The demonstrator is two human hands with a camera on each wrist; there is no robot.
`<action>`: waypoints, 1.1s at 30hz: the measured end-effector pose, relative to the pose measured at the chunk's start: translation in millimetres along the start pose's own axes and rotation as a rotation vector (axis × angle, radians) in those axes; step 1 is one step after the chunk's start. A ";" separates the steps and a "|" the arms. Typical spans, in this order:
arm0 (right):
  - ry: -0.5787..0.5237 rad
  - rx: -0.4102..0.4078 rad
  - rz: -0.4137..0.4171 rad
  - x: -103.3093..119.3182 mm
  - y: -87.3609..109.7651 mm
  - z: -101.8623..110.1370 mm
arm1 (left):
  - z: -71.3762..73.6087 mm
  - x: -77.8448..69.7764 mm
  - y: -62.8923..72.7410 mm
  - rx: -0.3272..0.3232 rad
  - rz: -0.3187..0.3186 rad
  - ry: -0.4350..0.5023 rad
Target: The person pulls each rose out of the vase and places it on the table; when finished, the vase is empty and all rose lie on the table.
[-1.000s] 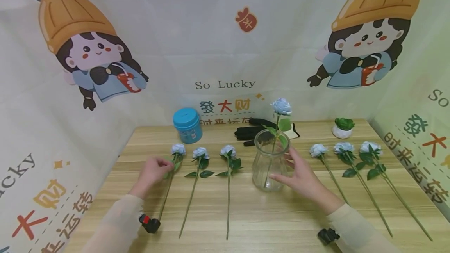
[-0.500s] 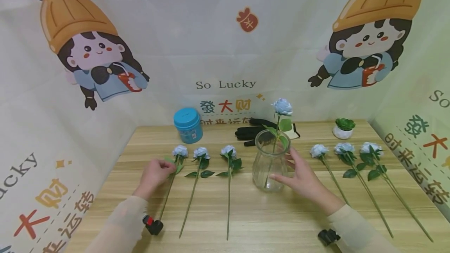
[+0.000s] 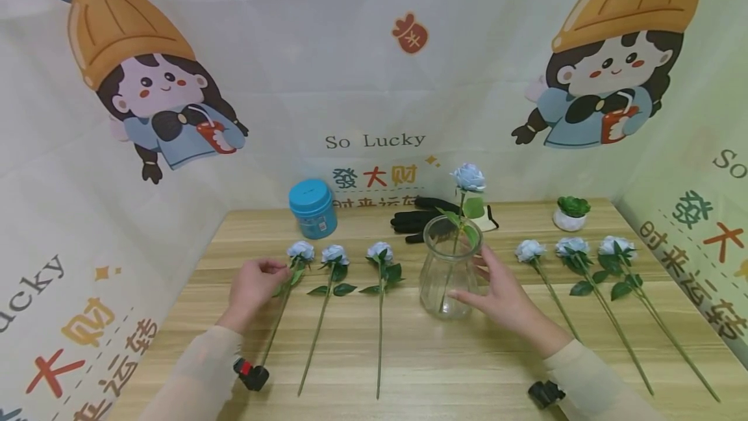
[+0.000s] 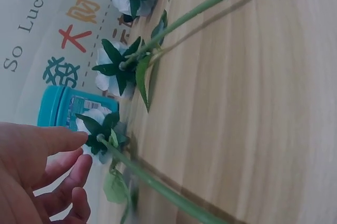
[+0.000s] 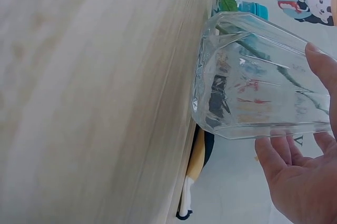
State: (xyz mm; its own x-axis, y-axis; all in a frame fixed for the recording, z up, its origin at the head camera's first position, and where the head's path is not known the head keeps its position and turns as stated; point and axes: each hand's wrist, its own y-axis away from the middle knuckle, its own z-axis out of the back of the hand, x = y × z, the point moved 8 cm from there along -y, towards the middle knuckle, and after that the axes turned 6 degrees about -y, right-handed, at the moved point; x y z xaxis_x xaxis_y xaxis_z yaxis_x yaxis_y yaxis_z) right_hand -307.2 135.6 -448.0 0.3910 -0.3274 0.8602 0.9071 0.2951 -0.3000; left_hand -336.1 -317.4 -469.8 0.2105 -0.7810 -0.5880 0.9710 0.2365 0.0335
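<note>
My left hand (image 3: 255,288) is at the leftmost pale blue artificial rose (image 3: 300,251), which lies on the table. Its thumb and fingertips come together at the green leaves under the bloom (image 4: 97,121), pinching there; the exact contact is partly hidden. The stem runs down toward my wrist. My right hand (image 3: 505,297) holds a clear glass vase (image 3: 447,278) from the right, thumb in front and fingers behind. In the right wrist view, thumb and fingers lie on opposite sides of the vase (image 5: 247,76). One blue rose (image 3: 468,177) stands upright in it.
Two roses (image 3: 334,255) (image 3: 380,252) lie left of the vase, and three more (image 3: 571,247) to its right. Behind stand a blue tub (image 3: 312,210), black gloves (image 3: 406,221) and a small potted succulent (image 3: 569,214). A printed cloth backdrop (image 3: 374,109) borders the wooden table (image 3: 444,369).
My left hand shifts slightly right, and the leftmost rose's bloom moves a little the same way; its leaves change position. My right hand and the vase stay in place.
</note>
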 end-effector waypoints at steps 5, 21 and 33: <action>0.000 -0.004 0.006 0.5 -0.1 -0.2 | 7.6 -20.5 0.3 -0.083 -0.050 -0.013; 0.012 -0.008 -0.005 1.1 -0.1 -0.1 | -25.8 -137.0 10.1 0.011 -0.303 0.245; 0.017 -0.011 0.001 -0.8 -0.2 0.0 | -64.2 -206.3 5.1 0.107 -0.382 0.381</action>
State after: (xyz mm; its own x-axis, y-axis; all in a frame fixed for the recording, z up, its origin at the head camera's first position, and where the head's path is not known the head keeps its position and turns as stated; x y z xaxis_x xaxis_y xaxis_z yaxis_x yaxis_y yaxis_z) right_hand -307.7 135.8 -448.6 0.3940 -0.3422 0.8531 0.9086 0.2853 -0.3052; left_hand -381.8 -117.9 -400.2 -0.1957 -0.5301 -0.8251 0.9806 -0.0987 -0.1692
